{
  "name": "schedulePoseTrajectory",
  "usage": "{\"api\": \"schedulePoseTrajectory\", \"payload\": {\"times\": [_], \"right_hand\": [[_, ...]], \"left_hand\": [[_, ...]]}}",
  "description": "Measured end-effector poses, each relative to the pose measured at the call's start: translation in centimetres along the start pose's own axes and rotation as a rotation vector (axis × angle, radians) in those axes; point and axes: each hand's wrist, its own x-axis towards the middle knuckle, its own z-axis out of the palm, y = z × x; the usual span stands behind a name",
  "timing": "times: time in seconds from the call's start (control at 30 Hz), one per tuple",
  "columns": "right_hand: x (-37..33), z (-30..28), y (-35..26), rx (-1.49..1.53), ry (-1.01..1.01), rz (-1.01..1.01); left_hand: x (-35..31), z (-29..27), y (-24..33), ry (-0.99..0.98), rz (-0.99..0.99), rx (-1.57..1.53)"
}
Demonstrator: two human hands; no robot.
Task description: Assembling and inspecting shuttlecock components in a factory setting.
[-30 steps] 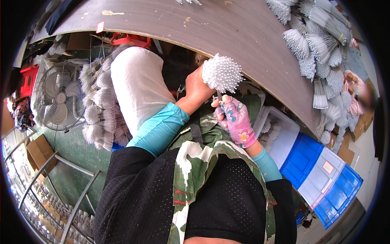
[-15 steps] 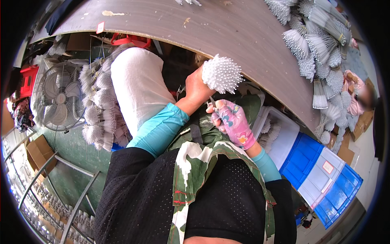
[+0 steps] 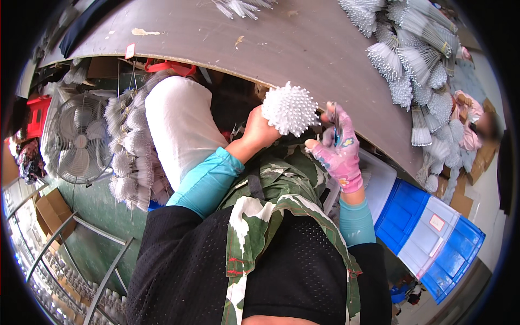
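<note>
A bundle of white bead-tipped stems [image 3: 291, 109] stands up from my left hand [image 3: 259, 129], whose bare fingers are wrapped round it below the round head. My right hand [image 3: 341, 154], in a pink flowered glove with bare fingertips, is raised just right of the bundle, apart from it. A small dark metal tool [image 3: 337, 127] lies along its fingers. The tool's exact kind is hard to make out. Both hands are over my lap, at the near edge of the brown table [image 3: 216, 32].
Many similar white bundles [image 3: 420, 65] are heaped on the table's right side, with loose stems [image 3: 244, 7] at the far edge. Blue and clear plastic bins [image 3: 422, 227] stand at my right. A floor fan [image 3: 81, 138] and hanging bundles [image 3: 132, 146] are at my left. Another person [image 3: 470, 116] sits far right.
My right hand has moved away from the bundle, up and to the right, carrying the tool. My left hand has lowered the bundle slightly, and more loose stems show at the table's far edge.
</note>
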Motion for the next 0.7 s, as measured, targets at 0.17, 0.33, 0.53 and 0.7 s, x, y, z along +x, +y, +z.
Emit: {"api": "schedulePoseTrajectory", "payload": {"times": [0.17, 0.33, 0.53, 0.7], "right_hand": [[2.1, 0.7, 1.2, -0.275, 0.026, -0.291], [1.6, 3.4, 2.1, -0.178, 0.161, -0.233], [0.6, 6.1, 4.2, -0.175, 0.174, -0.304], [0.6, 3.4, 3.7, -0.04, 0.005, -0.202]], "left_hand": [[2.0, -1.4, 2.6, -0.329, -0.069, -0.308], [0.2, -0.3, 3.1, -0.09, -0.138, -0.378], [-0.6, 0.8, 1.9, 0.122, -0.242, -0.44], [-0.5, 0.2, 0.6, 0.084, -0.04, 0.068]]}}
